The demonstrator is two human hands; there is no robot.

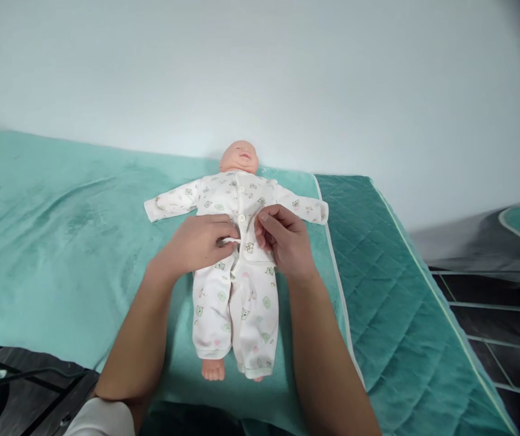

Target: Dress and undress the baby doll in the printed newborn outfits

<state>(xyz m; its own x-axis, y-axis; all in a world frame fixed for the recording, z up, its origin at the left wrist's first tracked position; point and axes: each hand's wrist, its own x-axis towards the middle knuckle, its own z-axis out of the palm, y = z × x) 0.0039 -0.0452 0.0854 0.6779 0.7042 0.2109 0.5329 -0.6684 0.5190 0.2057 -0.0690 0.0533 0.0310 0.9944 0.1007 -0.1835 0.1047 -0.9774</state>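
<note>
A baby doll (240, 156) lies on its back, dressed in a white printed top (217, 194) and matching trousers (251, 309). The top has buttons down its front, and both sleeves stretch out sideways. My left hand (208, 239) pinches the edge of the top at the belly, near the waist. On the other side of the front opening, my right hand (285, 236) is over the lower top with its fingers curled in. Whether cloth is between those fingertips is hidden. One bare foot (213, 369) shows below a trouser leg.
Under the doll is a light green sheet (82, 242), with a darker quilted cover (378, 290) at the right. A pale wall (260, 72) rises behind. Metal slats (496, 309) show at the right, and dark bars (19, 387) at the lower left.
</note>
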